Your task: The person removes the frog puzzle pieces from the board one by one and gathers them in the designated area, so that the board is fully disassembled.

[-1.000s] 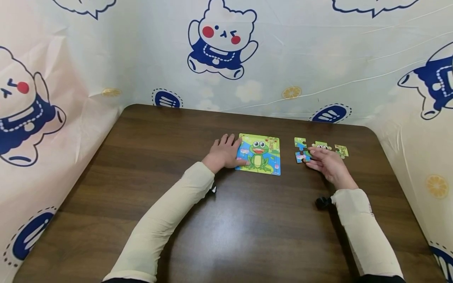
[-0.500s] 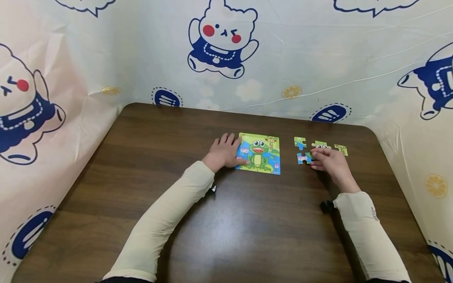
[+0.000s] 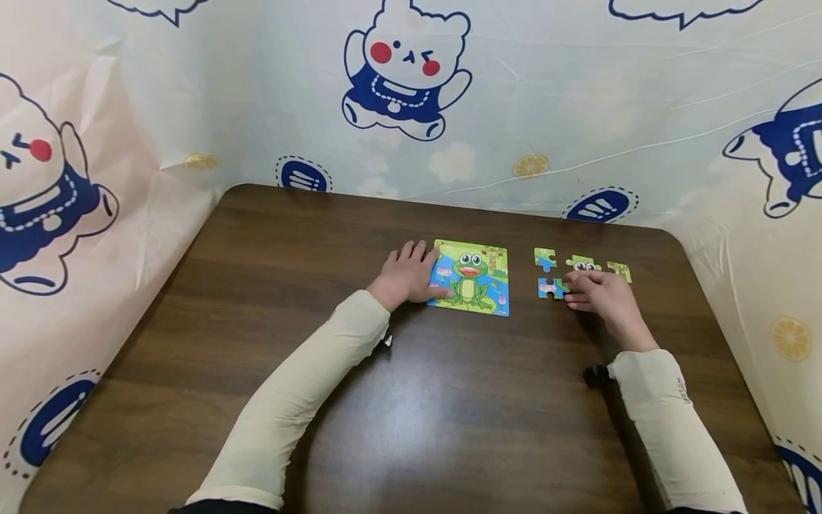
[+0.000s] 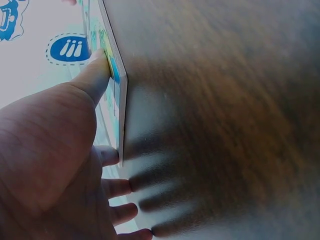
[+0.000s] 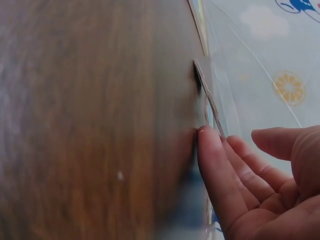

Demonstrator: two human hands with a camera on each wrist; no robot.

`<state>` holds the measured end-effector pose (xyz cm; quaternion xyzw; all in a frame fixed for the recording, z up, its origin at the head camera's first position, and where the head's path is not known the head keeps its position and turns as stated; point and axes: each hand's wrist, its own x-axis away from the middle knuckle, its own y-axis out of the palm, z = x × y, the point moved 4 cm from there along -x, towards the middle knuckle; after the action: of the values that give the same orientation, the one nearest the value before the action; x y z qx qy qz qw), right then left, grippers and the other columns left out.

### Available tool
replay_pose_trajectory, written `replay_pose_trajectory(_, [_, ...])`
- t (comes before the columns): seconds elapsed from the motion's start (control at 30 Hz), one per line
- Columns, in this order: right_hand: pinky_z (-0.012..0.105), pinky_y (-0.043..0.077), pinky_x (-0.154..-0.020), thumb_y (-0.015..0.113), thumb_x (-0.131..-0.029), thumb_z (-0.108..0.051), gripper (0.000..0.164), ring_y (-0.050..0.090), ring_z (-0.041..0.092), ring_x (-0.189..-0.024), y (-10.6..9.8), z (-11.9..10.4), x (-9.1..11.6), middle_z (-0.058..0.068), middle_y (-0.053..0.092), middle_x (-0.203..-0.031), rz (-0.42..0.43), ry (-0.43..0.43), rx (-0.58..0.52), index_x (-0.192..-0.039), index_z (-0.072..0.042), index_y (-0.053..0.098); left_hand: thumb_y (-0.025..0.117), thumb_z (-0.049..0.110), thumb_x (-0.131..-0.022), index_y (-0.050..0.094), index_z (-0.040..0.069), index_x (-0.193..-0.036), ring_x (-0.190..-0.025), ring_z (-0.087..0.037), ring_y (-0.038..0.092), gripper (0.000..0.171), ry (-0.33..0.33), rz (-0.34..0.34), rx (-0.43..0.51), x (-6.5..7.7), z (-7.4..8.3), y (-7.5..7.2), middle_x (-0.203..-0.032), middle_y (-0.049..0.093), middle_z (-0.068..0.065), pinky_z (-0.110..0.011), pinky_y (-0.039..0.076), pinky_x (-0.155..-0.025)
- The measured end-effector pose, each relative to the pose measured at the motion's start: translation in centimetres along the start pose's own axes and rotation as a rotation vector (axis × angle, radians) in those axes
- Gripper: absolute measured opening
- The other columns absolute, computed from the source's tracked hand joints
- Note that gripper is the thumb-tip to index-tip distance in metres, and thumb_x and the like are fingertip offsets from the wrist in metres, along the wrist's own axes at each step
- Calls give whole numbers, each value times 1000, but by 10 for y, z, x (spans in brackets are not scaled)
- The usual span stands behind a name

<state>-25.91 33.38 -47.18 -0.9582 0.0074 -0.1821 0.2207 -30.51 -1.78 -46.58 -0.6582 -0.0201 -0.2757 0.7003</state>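
Observation:
My left hand (image 3: 407, 277) lies with spread fingers at the left edge of a square frog picture board (image 3: 484, 271). Its thumb (image 4: 97, 75) rests on the board's face, while other fingertips touch the table beside it. Over at the right, my right hand (image 3: 604, 296) holds a jigsaw piece at its fingertips. That jigsaw piece (image 5: 212, 102) tilts up from the table in the right wrist view, and the fingers cover most of it from above. Directly left of these fingertips is a blue and pink jigsaw piece (image 3: 547, 288).
Behind the right hand lie a green and blue piece (image 3: 545, 258), a piece with frog eyes (image 3: 583, 263) and a green corner piece (image 3: 620, 271). The brown wooden table (image 3: 411, 428) meets a printed cloth (image 3: 276, 86) at the back and sides.
My right hand has drawn back slightly to the right, and the blue and pink piece beside it has shifted slightly. The left hand and the board stay put.

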Motion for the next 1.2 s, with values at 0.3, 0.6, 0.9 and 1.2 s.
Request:
replay_pose_trajectory(0.3, [25, 61, -80, 50, -107, -37, 56, 74, 3, -86, -8, 4, -1, -14, 72, -96, -50, 34, -43, -149, 1, 48, 50, 74, -93, 7, 23, -166, -160, -34, 5, 98, -4, -3, 1, 1, 0, -2, -172, 6, -10, -54, 16, -127])
replay_pose_trajectory(0.6, [27, 61, -82, 52, -106, -41, 60, 74, 6, -89, -21, -10, 1, -13, 73, -101, -32, 30, -76, -150, 0, 44, 50, 74, -93, 7, 23, -166, -160, -34, 5, 99, -3, -1, -3, 1, -1, -2, -172, 6, -10, -54, 16, -127])
replay_pose_trajectory(0.9, [24, 60, -79, 47, -107, -43, 47, 74, 2, -87, -48, -54, 4, -21, 72, -94, 2, -93, -134, -139, -9, 52, 49, 75, -93, 5, 24, -166, -159, -34, 5, 99, -5, -12, -2, -1, -1, 1, -173, 4, -10, -55, 15, -127])
replay_pose_trajectory(1.2, [21, 60, -80, 51, -103, -46, 45, 72, 3, -89, -57, -84, 7, -16, 71, -99, -18, -150, -231, -135, -13, 52, 50, 74, -93, 9, 22, -166, -159, -35, 8, 98, 0, 2, -3, 0, 0, 0, -172, 7, -10, -55, 17, -126])
